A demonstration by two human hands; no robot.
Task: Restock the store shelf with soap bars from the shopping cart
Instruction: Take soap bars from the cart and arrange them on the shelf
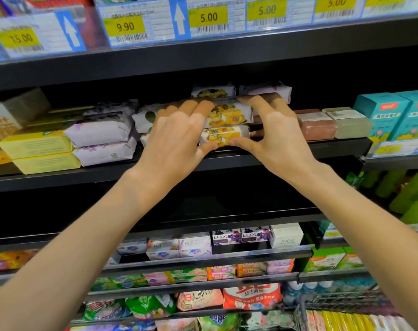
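Black store shelving (227, 161) fills the view, tier upon tier, with yellow price tags (208, 17) along the edge of the tier above. On the middle shelf the goods lie in short stacks: yellow packs (36, 144) at the far left, lilac-flowered wrapped bars (100, 132) beside them, brown and grey bars (317, 126) to the right, and teal cartons (382, 113) at the far right. Boxed soaps (227, 236) sit on the lower tier.

Both forearms reach up to the middle of that shelf, where a stack of yellow-flowered soap bars (227, 125) stands near the front edge. Each bar lies flat with its long axis running left to right along the shelf, one long side facing out. The left hand (177, 139) grips the stack's left end, fingers (191, 108) curled over the upper bar and thumb against the lower bar's front. The right hand (272, 134) grips the right end, its fingers reaching across the top and its thumb pressed at the lower bar's bottom front edge, close to the left thumb. More wrapped bars (265, 90) lie behind, just above the fingers.
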